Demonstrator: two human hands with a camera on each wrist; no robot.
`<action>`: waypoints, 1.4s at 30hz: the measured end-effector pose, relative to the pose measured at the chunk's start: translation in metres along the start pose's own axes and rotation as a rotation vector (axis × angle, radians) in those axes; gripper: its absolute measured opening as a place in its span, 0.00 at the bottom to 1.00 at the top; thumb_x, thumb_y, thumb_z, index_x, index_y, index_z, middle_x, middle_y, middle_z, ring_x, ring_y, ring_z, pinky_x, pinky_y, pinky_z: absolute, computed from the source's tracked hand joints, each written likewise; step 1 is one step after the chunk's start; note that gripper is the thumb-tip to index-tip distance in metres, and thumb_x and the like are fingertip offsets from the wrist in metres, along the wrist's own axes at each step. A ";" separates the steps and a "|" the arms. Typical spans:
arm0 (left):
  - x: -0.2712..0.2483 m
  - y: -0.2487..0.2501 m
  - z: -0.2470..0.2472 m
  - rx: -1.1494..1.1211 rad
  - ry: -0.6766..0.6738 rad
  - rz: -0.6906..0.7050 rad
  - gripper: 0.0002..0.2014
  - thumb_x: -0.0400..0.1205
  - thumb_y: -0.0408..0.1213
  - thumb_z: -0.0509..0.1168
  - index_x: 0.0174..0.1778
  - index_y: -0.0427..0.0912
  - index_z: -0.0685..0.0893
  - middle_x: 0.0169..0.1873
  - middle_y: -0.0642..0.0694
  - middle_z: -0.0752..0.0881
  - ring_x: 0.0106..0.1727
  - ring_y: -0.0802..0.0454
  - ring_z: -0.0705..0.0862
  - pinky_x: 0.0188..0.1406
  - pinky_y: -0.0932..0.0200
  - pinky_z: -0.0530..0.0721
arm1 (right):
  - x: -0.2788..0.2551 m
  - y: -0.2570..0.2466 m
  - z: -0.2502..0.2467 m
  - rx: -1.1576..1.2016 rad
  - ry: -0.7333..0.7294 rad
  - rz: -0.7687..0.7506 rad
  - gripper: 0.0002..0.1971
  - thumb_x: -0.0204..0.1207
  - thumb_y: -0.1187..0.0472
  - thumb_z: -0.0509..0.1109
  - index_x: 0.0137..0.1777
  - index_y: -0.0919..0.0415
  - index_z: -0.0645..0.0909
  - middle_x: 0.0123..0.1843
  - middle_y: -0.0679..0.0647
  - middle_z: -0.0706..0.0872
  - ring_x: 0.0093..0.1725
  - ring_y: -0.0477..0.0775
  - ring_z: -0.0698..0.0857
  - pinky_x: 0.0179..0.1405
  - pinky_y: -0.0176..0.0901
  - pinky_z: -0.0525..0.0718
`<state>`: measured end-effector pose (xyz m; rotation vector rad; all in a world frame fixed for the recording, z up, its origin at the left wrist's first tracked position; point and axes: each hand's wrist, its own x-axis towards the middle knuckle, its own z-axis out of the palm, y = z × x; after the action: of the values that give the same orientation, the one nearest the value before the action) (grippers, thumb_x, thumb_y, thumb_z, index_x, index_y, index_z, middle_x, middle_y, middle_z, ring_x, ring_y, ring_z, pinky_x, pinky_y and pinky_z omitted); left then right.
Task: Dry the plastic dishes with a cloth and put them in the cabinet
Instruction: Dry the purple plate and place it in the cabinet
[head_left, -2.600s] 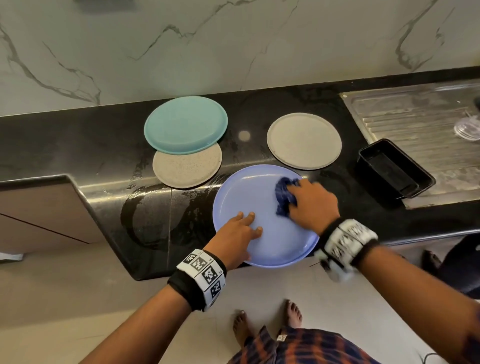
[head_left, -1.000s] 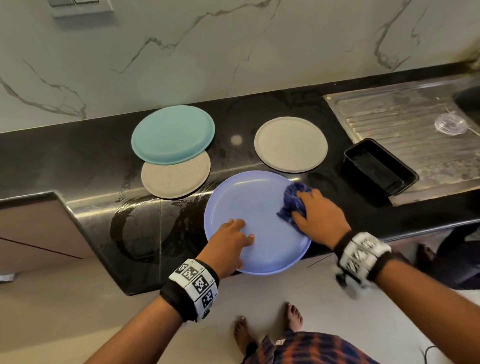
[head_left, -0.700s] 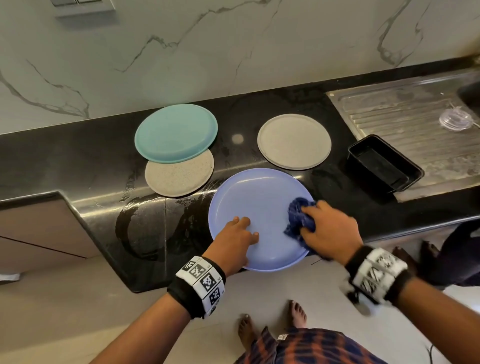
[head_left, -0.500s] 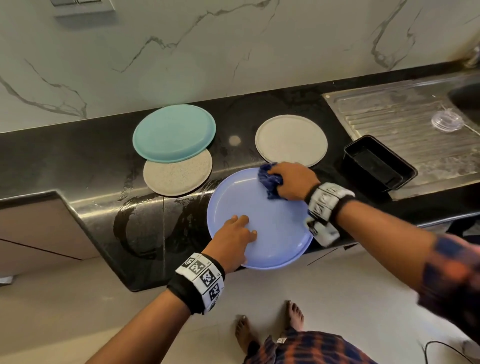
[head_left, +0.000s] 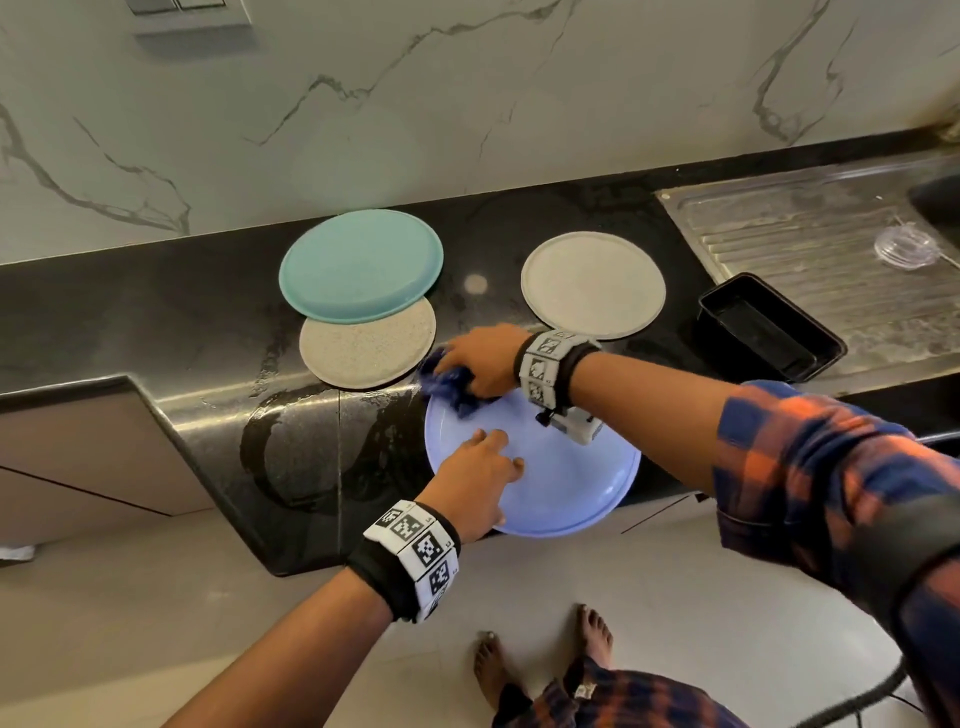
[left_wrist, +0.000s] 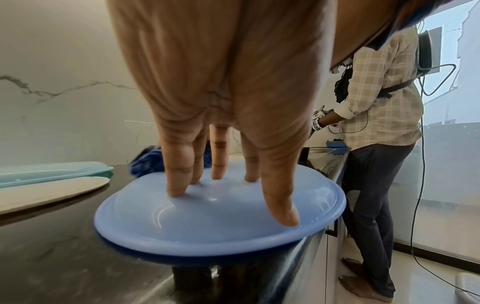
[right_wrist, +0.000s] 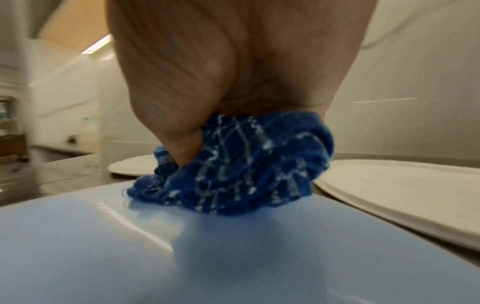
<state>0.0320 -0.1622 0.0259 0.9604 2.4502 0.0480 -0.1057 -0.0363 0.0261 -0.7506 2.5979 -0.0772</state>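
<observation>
A lavender-blue plastic plate (head_left: 571, 483) (left_wrist: 207, 222) (right_wrist: 103, 246) lies on the black counter's front edge, partly overhanging it. My left hand (head_left: 475, 480) (left_wrist: 221, 164) presses down on it with straight, spread fingers. My right hand (head_left: 480, 358) grips a bunched dark blue checked cloth (head_left: 449, 387) (right_wrist: 241, 164) (left_wrist: 148, 162) and holds it on the plate's far left rim. A teal plate (head_left: 361, 265) overlaps a speckled beige plate (head_left: 366, 345) behind. A grey-white plate (head_left: 592, 283) (right_wrist: 402, 193) lies to the right.
A black rectangular tray (head_left: 769, 330) sits beside the steel draining board (head_left: 810, 249), which carries a clear lid (head_left: 906, 247). The black counter (head_left: 156, 322) is wet near the plates. Another person (left_wrist: 376, 133) stands to my right along the counter. My bare feet (head_left: 540, 665) are below.
My right hand has swept the cloth from the plate's right side across its far edge to the far left rim. The left hand has stayed pressing on the plate.
</observation>
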 end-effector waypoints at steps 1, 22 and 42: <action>0.000 0.000 0.000 -0.003 0.001 0.000 0.31 0.78 0.43 0.73 0.79 0.47 0.74 0.76 0.42 0.65 0.76 0.37 0.67 0.76 0.52 0.69 | -0.009 0.016 0.000 0.045 0.048 0.067 0.24 0.70 0.50 0.72 0.68 0.37 0.81 0.65 0.48 0.85 0.58 0.60 0.85 0.55 0.57 0.86; -0.002 0.004 -0.007 -0.015 0.011 0.008 0.30 0.78 0.41 0.73 0.77 0.46 0.77 0.77 0.40 0.69 0.77 0.41 0.66 0.76 0.55 0.60 | -0.152 -0.003 0.084 0.094 0.258 0.220 0.25 0.66 0.50 0.61 0.64 0.44 0.86 0.59 0.50 0.85 0.53 0.64 0.81 0.41 0.49 0.77; -0.006 0.007 -0.006 -0.009 -0.031 -0.019 0.34 0.82 0.42 0.71 0.84 0.47 0.67 0.83 0.41 0.59 0.84 0.39 0.57 0.81 0.50 0.58 | -0.204 -0.015 0.111 0.163 0.317 0.633 0.22 0.75 0.42 0.66 0.67 0.47 0.80 0.60 0.51 0.81 0.53 0.59 0.85 0.41 0.46 0.79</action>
<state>0.0376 -0.1606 0.0350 0.9277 2.4283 0.0368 0.1030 0.0643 0.0077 0.1749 2.9533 -0.2253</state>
